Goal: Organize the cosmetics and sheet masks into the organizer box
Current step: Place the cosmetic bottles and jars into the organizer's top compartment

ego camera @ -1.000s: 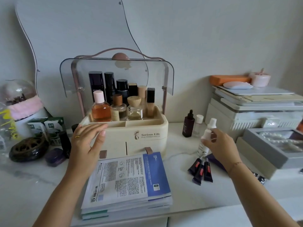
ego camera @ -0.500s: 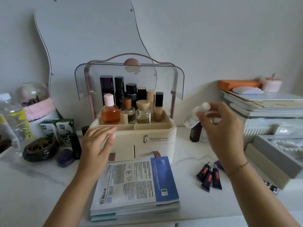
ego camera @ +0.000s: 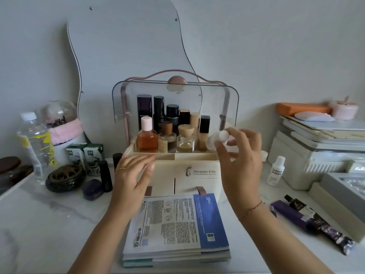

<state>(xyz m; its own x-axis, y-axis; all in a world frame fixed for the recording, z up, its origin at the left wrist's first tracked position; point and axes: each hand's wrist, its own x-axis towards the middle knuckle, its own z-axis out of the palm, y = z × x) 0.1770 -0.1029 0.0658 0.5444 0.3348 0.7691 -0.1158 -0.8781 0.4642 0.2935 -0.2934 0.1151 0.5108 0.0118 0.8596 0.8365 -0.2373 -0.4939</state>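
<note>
Marble-look counter [ego camera: 49, 224], crowded on both sides. At far left: water bottle [ego camera: 34, 143], glass dome [ego camera: 58, 115] with a pink band, two green cartons [ego camera: 85, 155], dark round burner [ego camera: 65, 177], purple compact [ego camera: 92, 189], two black tubes standing just beside the box. At right: white storage bins [ego camera: 316, 155] stacked with trays, an orange pad [ego camera: 302, 108] and a pink pot [ego camera: 344, 110] on top; a grey tray [ego camera: 347, 186] nearer the edge; a small white bottle [ego camera: 275, 171] standing apart; a purple tube [ego camera: 292, 215] and dark tubes [ego camera: 320, 222] lying flat on the counter. Wavy mirror [ego camera: 126, 56] against the wall behind.

Cream organizer box [ego camera: 197, 171] in the middle, clear lid [ego camera: 175, 99] swung up, pink handle above. Upper tray already packed: amber bottle [ego camera: 147, 138] with pink cap at front left, wood-capped bottles beside it, tall black bottles [ego camera: 152, 109] in the back row. Two drawers below, brown pull tabs showing. Stack of sheet masks [ego camera: 177, 226] lying flat on the counter directly in front of the drawers, blue-and-white pack on top, top edge just beside the tabs.

Right hand [ego camera: 240, 155] raised at the tray's right end, fingers [ego camera: 246, 133] pinched around a small white bottle with a round cap [ego camera: 218, 139], tilted, held at the rim beside the last bottle; resting or hovering, impossible to tell. Left hand [ego camera: 132, 175] at the box's front left corner, fingers spread and gripping nothing, gold ring on one finger.
</note>
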